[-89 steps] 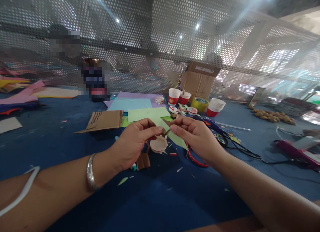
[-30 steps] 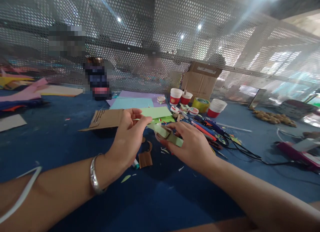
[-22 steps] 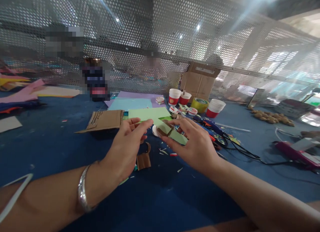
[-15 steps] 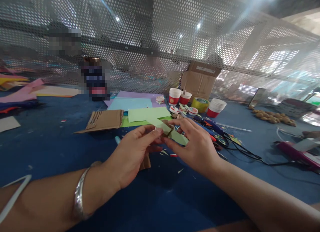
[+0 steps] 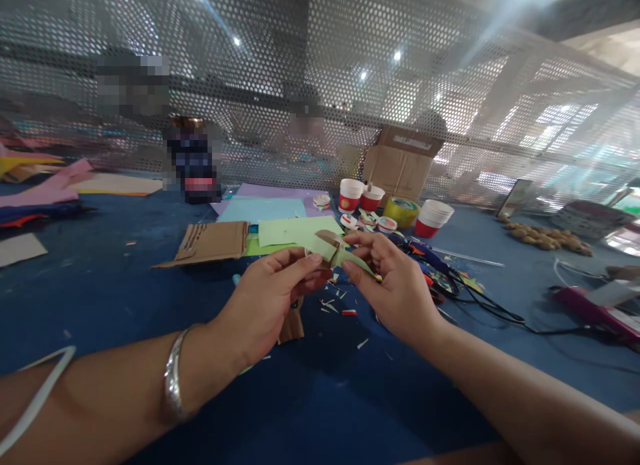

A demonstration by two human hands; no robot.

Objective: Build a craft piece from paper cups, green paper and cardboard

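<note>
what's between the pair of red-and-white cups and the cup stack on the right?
A yellow tape roll, just left of the cup stack. Head view shows it.

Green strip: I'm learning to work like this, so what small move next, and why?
Perhaps the right hand should gently press the green strip toward the brown piece, since the strip juts past that piece and the left hand holds the other side.

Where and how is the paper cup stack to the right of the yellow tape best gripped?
Probably around the red lower wall of the cup stack, coming from its right. It stands upright with nested white rims on top, so holding below them should lift the cups together. The yellow tape roll crowds its left; a blue corded tool lies in front.
</note>
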